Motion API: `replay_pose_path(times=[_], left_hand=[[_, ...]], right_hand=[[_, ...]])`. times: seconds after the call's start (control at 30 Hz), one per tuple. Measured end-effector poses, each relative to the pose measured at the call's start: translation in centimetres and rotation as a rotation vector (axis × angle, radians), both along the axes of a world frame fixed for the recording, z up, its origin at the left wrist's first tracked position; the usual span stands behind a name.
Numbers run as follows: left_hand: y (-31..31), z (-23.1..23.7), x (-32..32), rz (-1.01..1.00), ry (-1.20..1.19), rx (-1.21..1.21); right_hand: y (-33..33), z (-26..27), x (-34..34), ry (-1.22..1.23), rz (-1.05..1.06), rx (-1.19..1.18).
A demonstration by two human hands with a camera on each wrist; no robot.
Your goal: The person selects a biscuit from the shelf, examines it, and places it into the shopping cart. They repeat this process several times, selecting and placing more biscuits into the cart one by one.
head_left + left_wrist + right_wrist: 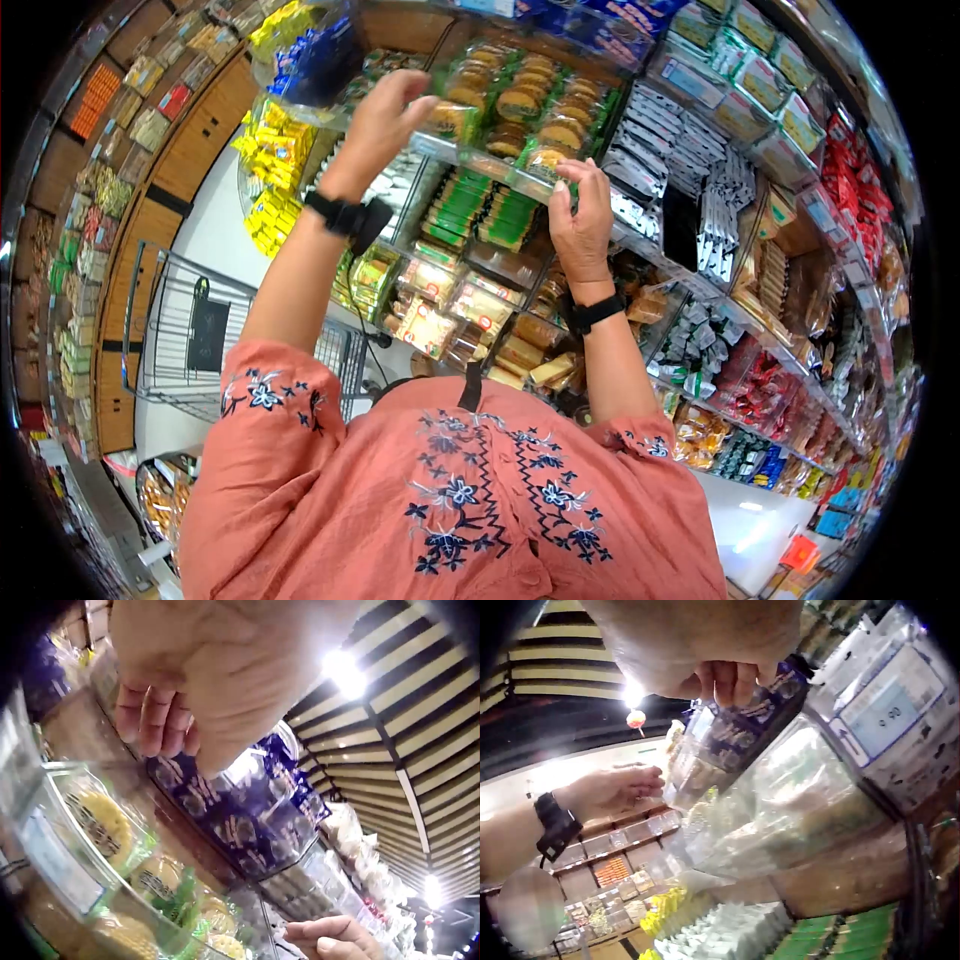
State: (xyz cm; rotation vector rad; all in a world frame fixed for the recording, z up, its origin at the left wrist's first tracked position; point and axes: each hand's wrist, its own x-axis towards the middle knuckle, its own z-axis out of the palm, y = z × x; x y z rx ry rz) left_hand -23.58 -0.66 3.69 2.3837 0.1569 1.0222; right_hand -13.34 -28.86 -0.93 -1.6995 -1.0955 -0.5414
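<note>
where packaged cookies [570,120] lie, left hand [385,118], right hand [583,226] reach either side, loosely bent, holding nothing

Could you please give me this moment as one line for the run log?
left hand: near cookies, empty | right hand: near bin front edge, empty | cookies: wrapped, in bin | contact: unclear

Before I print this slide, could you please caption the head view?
Left hand and right hand near wrapped biscuits; cart at left.
</note>
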Motion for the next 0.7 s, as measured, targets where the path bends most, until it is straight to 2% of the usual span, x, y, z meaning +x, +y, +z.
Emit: replay_pose_path(times=[0.03, 0.1, 0.17, 0.2, 0.27, 0.33, 0.4, 0.47, 0.53, 0.6, 0.63, 0.67, 0.7], left_hand=[[0.1, -0.3, -3.0, 0.038, 0.012, -0.120], [0.8, -1.7, -9.2, 0.145, 0.007, -0.338], [3.1, -5.6, -16.5, 0.306, 0.022, -0.459], [2.9, -6.5, -20.3, 0.400, 0.050, -0.632], [4.3, -11.0, -28.2, 0.631, 0.127, -0.826], [5.0, -16.3, -36.0, 0.830, 0.180, -0.896], [4.1, -20.2, -42.2, 0.985, 0.151, -1.110], [4.4, -26.0, -48.7, 1.001, 0.153, -1.272], [3.1, -28.2, -51.4, 1.103, 0.233, -1.327], [2.2, -31.1, -53.8, 1.109, 0.312, -1.427], [2.3, -32.8, -54.7, 1.136, 0.428, -1.483], [2.3, -34.8, -54.9, 1.276, 0.491, -1.547], [2.4, -36.3, -55.3, 1.266, 0.483, -1.579]], right_hand=[[0.0, 0.4, -1.0, 0.000, 0.034, -0.003], [0.2, 1.2, -4.1, 0.207, 0.140, -0.066], [1.0, -0.1, -6.6, 0.375, 0.263, -0.169], [1.6, -1.0, -7.8, 0.551, 0.360, -0.237], [3.1, -5.1, -10.2, 0.959, 0.600, -0.265], [4.2, -7.3, -12.6, 1.078, 0.705, -0.376], [5.2, -7.6, -15.4, 1.193, 0.736, -0.472], [6.2, -10.9, -16.4, 1.220, 0.810, -0.570], [7.7, -11.7, -18.2, 1.348, 0.776, -0.674], [9.4, -12.2, -19.5, 1.335, 0.772, -0.800], [10.4, -12.6, -20.4, 1.341, 0.783, -0.809], [11.3, -13.0, -21.3, 1.345, 0.793, -0.815], [12.1, -13.7, -22.0, 1.360, 0.760, -0.862]])
